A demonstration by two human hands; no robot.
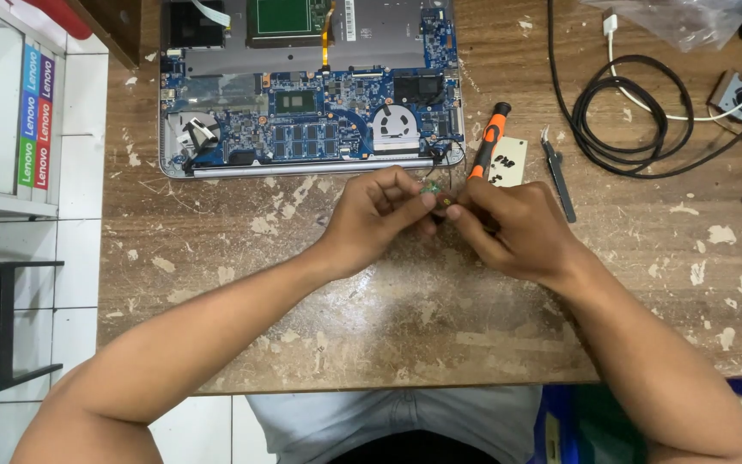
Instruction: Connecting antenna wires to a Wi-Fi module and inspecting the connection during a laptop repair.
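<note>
My left hand [375, 219] and my right hand [517, 228] meet just in front of an opened laptop [311, 94] on a worn wooden table [388, 318]. Between their fingertips is a small green circuit part [433, 187] with a thin wire on it. My left hand pinches it. My right hand also touches it at a small brass end [445, 204]. An orange and black screwdriver [489, 139] lies just beyond my right hand, partly hidden by it.
Black tweezers [558, 176] lie to the right of a small card [507, 161]. A coiled black cable [629, 112], a white cable and a small fan [738, 96] sit at the back right. A white shelf with coloured boxes [36, 116] stands on the left.
</note>
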